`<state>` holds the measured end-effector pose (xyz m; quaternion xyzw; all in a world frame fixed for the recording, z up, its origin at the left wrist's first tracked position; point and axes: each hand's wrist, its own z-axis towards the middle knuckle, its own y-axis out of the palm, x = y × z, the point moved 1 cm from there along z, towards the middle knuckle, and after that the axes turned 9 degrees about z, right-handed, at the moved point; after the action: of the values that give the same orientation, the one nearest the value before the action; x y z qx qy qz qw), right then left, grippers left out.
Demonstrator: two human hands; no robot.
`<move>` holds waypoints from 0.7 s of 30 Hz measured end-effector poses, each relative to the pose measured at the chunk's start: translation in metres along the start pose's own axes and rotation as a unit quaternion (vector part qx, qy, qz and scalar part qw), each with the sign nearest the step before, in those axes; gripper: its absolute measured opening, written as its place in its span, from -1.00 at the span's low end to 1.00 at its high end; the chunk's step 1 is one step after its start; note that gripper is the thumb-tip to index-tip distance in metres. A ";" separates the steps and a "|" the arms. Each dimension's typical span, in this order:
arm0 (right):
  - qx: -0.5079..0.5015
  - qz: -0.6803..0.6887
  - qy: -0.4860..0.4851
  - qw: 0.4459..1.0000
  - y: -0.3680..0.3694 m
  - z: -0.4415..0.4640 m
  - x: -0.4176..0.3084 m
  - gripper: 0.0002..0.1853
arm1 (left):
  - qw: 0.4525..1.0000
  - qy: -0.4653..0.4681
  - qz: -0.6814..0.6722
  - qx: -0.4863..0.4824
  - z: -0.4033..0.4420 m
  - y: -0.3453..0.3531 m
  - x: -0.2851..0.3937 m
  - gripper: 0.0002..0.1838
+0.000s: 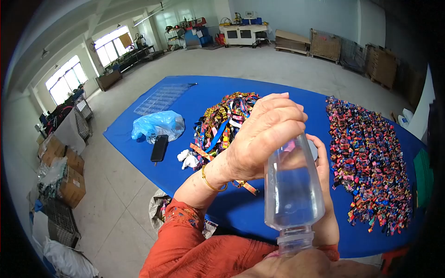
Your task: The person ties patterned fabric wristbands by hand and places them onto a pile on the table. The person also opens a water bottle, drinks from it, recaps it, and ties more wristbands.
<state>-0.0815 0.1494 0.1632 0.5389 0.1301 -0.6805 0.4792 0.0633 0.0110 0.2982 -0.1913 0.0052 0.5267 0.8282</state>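
A clear plastic bottle [294, 194] is tipped upside down, its neck at the bottom of the view by the wearer's face. My left hand [269, 132], with a gold bangle at the wrist, is wrapped round the raised base end of the bottle. Partly hidden behind the bottle is my right hand [323, 169], its fingers curled at the edge of a pale round piece [312, 149] that looks like a lid. Beyond my left hand lies a heap of colourful patterned straps [222, 116] on the blue table [245, 208].
Rows of small multicoloured strap pieces [368, 167] cover the table's right side. On the left are a black phone [159, 148], a blue plastic bag [158, 125], crumpled white tissue [187, 159] and a clear sheet [164, 98]. Cardboard boxes [72, 180] stand on the floor at left.
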 end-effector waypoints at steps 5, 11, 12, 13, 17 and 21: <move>-0.001 -0.006 -0.022 1.000 -0.003 -0.002 0.000 -0.25 | 1.000 -0.003 -0.002 0.001 0.002 -0.002 0.004 -0.43; -0.001 -0.023 -0.066 0.998 -0.007 0.000 0.000 -0.25 | 1.000 -0.007 -0.017 0.009 -0.003 0.004 0.006 -0.42; 0.013 -0.017 -0.065 0.998 -0.007 0.000 -0.001 -0.24 | 0.999 -0.012 -0.032 0.016 -0.007 0.007 0.007 -0.42; 0.026 -0.010 -0.064 0.998 -0.006 0.001 -0.002 -0.24 | 0.999 -0.018 -0.046 0.023 -0.010 0.009 0.008 -0.41; 0.044 -0.018 -0.097 0.994 -0.006 0.001 -0.015 -0.21 | 0.992 -0.072 -0.103 -0.002 -0.032 0.017 0.021 -0.39; 0.052 -0.039 -0.146 0.987 -0.007 -0.005 -0.027 -0.21 | 0.974 -0.158 -0.150 -0.068 -0.085 0.027 0.033 -0.36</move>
<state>-0.0846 0.1705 0.1821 0.4525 0.0444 -0.7758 0.4374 0.0709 0.0228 0.2037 -0.1605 -0.1904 0.4193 0.8730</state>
